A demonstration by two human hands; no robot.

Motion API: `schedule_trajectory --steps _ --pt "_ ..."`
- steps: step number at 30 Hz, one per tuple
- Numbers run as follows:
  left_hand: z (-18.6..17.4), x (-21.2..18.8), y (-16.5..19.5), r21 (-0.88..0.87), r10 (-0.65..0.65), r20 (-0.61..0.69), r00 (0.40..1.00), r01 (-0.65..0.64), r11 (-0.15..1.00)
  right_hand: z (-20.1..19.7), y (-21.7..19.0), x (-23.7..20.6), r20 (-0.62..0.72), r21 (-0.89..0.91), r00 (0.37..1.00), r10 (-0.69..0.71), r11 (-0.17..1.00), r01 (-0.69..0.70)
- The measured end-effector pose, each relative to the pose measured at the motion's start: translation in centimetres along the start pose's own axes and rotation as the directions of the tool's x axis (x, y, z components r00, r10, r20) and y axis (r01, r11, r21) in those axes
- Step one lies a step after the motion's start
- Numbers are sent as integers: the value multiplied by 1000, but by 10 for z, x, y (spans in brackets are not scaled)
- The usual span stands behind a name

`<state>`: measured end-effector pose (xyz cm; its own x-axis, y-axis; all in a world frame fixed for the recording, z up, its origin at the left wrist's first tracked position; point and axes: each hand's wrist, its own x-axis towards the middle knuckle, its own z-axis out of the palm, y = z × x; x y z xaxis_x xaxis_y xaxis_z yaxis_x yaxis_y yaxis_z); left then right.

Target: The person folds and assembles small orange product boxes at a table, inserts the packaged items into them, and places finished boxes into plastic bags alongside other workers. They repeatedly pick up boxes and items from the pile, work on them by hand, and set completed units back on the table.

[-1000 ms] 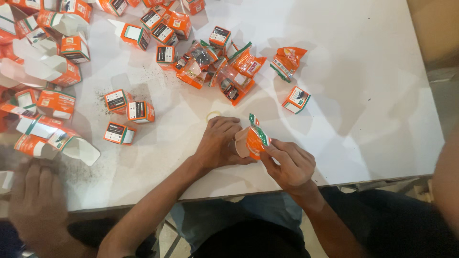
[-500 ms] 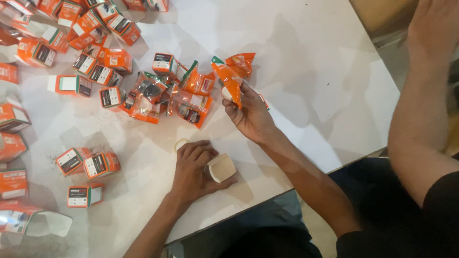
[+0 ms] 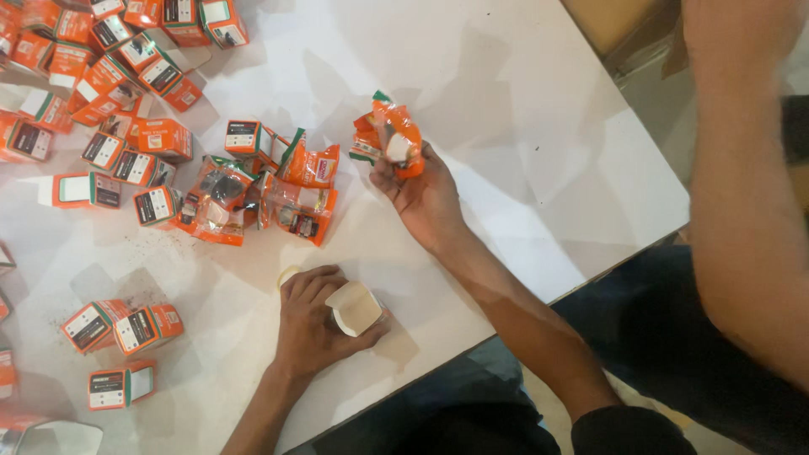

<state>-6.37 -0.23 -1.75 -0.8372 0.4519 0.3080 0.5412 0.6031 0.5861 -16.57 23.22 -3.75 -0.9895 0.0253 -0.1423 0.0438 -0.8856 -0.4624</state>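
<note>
My left hand rests on the white table near its front edge and grips a small open cream carton. Farther out, my right hand is stretched forward with its fingers closed around an orange plastic packet, held just above the table. A loose heap of orange packets lies to the left of that hand.
Several small orange-and-white boxes are scattered over the left half of the table, with a few near my left hand. Another person's bare arm reaches in at the right edge. The table edge runs diagonally at lower right.
My right hand left the carton, reached forward to the heap of packets and now holds an orange packet. My left hand stays on the cream carton.
</note>
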Motion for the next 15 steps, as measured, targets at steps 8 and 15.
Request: schedule_trajectory --steps 8,15 --pt "-4 4 -9 67 -46 -161 986 58 996 36 3 -52 211 -346 966 149 936 -69" --pt "-7 3 -23 103 -61 -241 969 88 991 47 17 -131 432 -763 839 -332 362 536"
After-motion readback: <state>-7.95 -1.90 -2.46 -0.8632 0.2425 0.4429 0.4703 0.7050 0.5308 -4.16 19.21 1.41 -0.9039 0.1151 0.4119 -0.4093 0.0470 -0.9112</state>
